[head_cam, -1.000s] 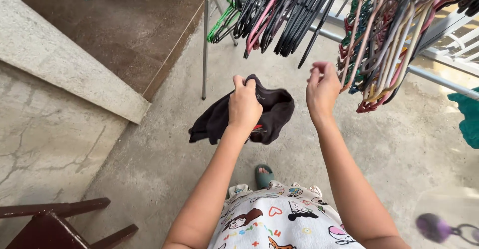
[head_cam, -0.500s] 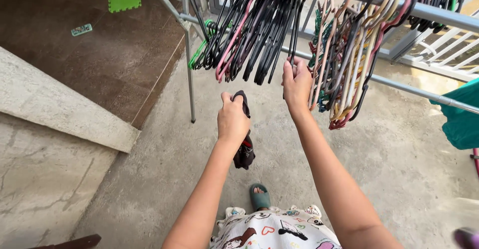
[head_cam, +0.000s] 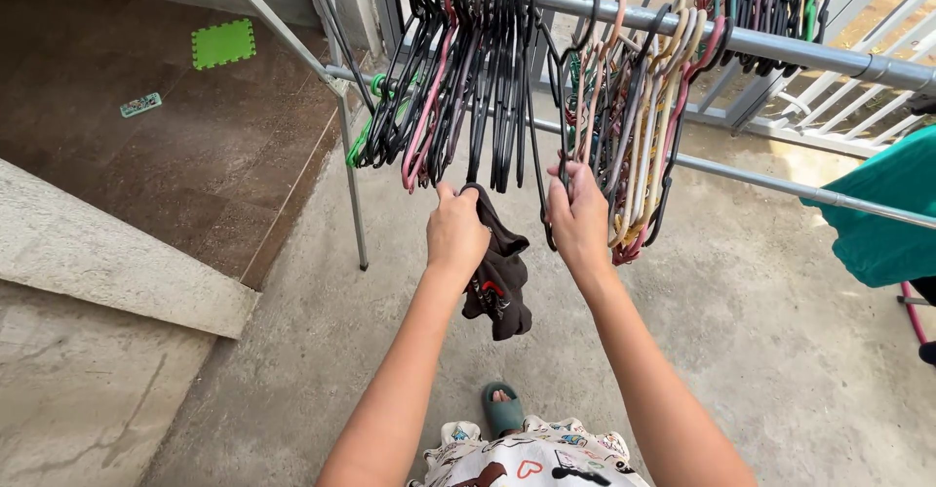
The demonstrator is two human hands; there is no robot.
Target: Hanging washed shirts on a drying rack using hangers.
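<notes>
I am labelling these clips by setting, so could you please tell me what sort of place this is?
Probably a home's outdoor laundry-drying area: a metal drying rack crowded with empty clothes hangers, bare concrete floor, and a dark garment in the left hand.

Metal drying rack (head_cam: pixel 682 31) and concrete floor (head_cam: pixel 760 331)

The rack's top rail carries many plastic hangers (head_cam: pixel 468 68), black, pink and beige. On the far left, brown tiled floor (head_cam: pixel 166 155) bears a green foam mat (head_cam: pixel 223 43) and a small flat object (head_cam: pixel 140 105).

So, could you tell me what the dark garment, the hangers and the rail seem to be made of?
Dark garment: soft knit fabric, matte; it droops in folds. Hangers: likely plastic, thin, glossy, coloured. Rail: metal tube, grey sheen.
</notes>
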